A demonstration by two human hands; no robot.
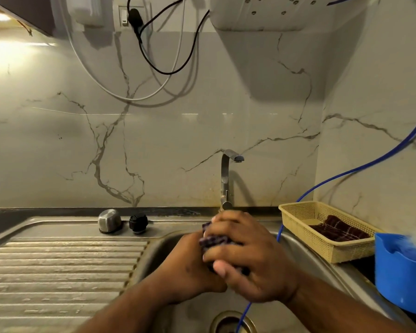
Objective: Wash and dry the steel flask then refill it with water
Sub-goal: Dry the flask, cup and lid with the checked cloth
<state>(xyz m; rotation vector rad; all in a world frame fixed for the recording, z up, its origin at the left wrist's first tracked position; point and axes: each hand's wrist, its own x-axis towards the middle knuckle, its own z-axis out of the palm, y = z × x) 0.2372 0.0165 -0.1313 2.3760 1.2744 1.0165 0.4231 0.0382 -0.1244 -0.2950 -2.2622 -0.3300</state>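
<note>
Over the sink (305, 258), left hand (190, 265) and right hand (252, 260) clasp a dark cloth (214, 240), cap (109, 220) off at ten o'clock: drying likely underway, refill pending.

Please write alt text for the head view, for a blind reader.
The left hand and right hand grip a dark purple cloth over the steel sink. A domed steel cap and a black plastic stopper stand behind the ribbed drainboard.
</note>
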